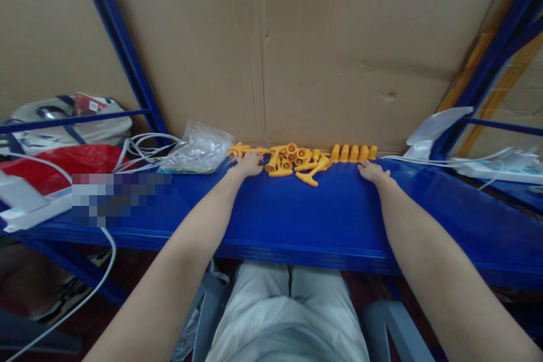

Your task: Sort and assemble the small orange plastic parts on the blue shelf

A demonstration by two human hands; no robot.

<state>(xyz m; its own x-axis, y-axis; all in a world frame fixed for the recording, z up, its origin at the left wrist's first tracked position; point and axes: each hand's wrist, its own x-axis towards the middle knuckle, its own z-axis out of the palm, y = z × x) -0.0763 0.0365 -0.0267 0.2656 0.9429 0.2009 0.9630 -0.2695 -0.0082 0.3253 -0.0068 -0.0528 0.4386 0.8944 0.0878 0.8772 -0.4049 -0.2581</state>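
My left hand rests on the blue tabletop at the left end of a loose pile of orange plastic parts. Its fingers are bent slightly and apart, with nothing visible in them. Orange T-shaped handles and cup-like pieces with round hollow ends make up the pile. Small metal bits, too small to name, lie left of that hand. At the pile's right, several orange caps stand upright in a row. My right hand lies just in front of the row's right end, fingers spread, holding nothing visible.
Tall cardboard backs the blue table. A clear plastic bag lies left of the parts, near white cables and a red bag. Toward the right are a power strip and a blue post.
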